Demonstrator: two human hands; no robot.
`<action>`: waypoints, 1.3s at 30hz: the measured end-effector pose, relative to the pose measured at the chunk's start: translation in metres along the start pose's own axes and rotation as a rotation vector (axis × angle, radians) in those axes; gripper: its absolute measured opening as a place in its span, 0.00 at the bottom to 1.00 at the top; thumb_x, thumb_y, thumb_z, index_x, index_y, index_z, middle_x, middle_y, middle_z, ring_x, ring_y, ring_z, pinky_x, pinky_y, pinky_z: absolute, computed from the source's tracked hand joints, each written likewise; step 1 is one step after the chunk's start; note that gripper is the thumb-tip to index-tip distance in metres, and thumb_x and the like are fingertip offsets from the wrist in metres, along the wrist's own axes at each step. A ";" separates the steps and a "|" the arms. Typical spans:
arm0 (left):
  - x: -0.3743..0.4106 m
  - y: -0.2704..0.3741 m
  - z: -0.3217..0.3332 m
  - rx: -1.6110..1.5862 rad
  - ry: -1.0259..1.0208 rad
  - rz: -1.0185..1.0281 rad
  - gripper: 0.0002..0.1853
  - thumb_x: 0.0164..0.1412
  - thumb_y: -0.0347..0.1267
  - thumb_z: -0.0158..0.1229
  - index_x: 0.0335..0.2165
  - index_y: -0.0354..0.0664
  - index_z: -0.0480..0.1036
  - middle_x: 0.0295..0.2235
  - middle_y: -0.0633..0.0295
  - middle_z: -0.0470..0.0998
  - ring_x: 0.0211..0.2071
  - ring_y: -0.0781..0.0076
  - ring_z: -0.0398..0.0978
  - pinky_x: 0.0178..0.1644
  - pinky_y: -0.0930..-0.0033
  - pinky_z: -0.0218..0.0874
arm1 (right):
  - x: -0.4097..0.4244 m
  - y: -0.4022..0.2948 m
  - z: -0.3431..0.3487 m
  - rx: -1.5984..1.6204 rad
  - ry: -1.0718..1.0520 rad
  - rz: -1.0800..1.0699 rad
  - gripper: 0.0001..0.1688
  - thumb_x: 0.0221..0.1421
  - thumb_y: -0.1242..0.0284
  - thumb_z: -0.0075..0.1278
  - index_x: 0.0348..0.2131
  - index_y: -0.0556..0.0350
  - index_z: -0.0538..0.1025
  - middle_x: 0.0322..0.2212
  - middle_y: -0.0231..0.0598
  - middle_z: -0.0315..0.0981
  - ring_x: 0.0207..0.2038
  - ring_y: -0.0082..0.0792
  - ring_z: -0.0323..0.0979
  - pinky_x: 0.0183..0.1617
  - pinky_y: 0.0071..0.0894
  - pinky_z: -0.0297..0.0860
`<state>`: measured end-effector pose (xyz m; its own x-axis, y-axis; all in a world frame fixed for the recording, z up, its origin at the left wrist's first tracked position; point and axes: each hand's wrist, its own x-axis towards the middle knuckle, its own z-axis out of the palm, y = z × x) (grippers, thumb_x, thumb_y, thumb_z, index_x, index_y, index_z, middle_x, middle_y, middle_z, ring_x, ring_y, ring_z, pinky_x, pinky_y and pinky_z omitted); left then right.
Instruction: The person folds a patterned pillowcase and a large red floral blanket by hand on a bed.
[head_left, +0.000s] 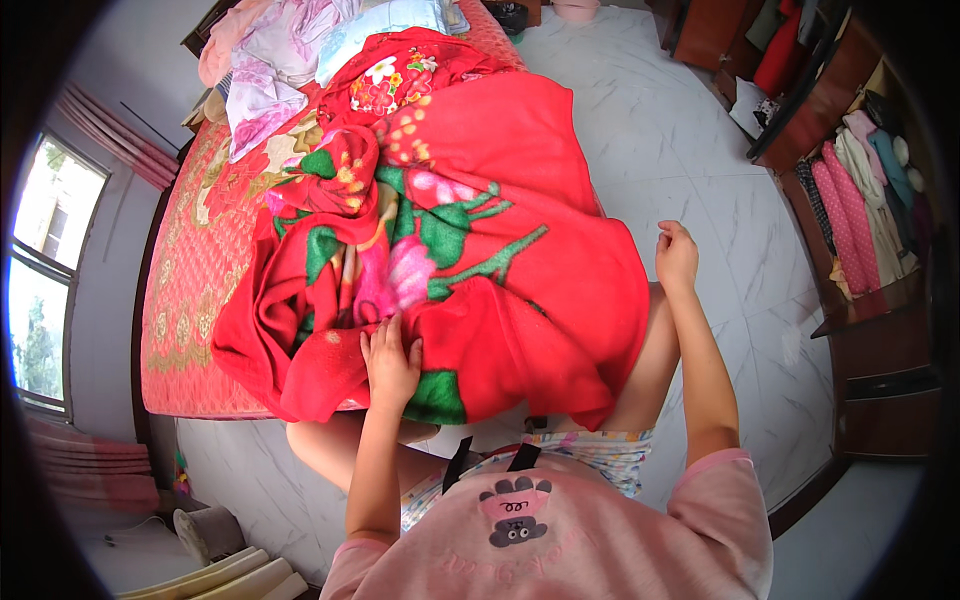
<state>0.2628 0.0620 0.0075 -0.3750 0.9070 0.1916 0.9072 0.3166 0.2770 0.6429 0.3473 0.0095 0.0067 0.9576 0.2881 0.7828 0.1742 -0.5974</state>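
A red fleece blanket (487, 202) with green leaves and pink flowers lies rumpled over the near part of a bed (195, 300), its near edge hanging across my lap. My left hand (391, 367) rests on the near part of the blanket, palm down with fingers spread; no fold shows pinched in it. My right hand (676, 251) is raised over the floor beside the blanket's right edge, not touching it, its fingers loosely curled with nothing visible in them. A red floral cloth (397, 79) lies bunched at the blanket's far end.
A pale blue pillow (375, 30) and a white-and-purple cloth (262, 90) lie at the bed's far end. On the right stands an open wardrobe (885, 375) with folded clothes (847, 202). A window (52, 270) is at the left. Marble-patterned floor tiles (705, 165) run beside the bed.
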 end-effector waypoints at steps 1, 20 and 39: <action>-0.005 -0.004 0.001 0.039 0.005 0.046 0.33 0.56 0.36 0.59 0.58 0.37 0.61 0.52 0.47 0.69 0.53 0.49 0.66 0.64 0.42 0.44 | -0.017 -0.011 -0.004 0.062 0.057 -0.145 0.09 0.55 0.77 0.50 0.38 0.58 0.75 0.33 0.51 0.76 0.35 0.49 0.75 0.38 0.41 0.71; 0.074 -0.017 -0.119 -0.057 0.574 0.027 0.13 0.52 0.23 0.57 0.40 0.35 0.72 0.33 0.44 0.70 0.37 0.44 0.69 0.42 0.52 0.62 | -0.080 -0.085 -0.061 1.164 -0.755 0.142 0.14 0.57 0.83 0.47 0.44 0.61 0.74 0.38 0.31 0.77 0.42 0.25 0.73 0.47 0.27 0.69; 0.062 0.117 0.061 -0.119 -0.094 0.384 0.30 0.61 0.46 0.51 0.60 0.51 0.63 0.63 0.47 0.56 0.66 0.46 0.48 0.66 0.37 0.35 | 0.092 -0.087 0.083 -0.241 -0.561 0.056 0.17 0.54 0.66 0.52 0.43 0.52 0.76 0.48 0.50 0.72 0.50 0.52 0.71 0.52 0.45 0.70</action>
<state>0.3572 0.1724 -0.0054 0.0108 0.9761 0.2168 0.9475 -0.0793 0.3097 0.5236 0.4392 0.0260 -0.2249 0.9502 -0.2159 0.9100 0.1256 -0.3952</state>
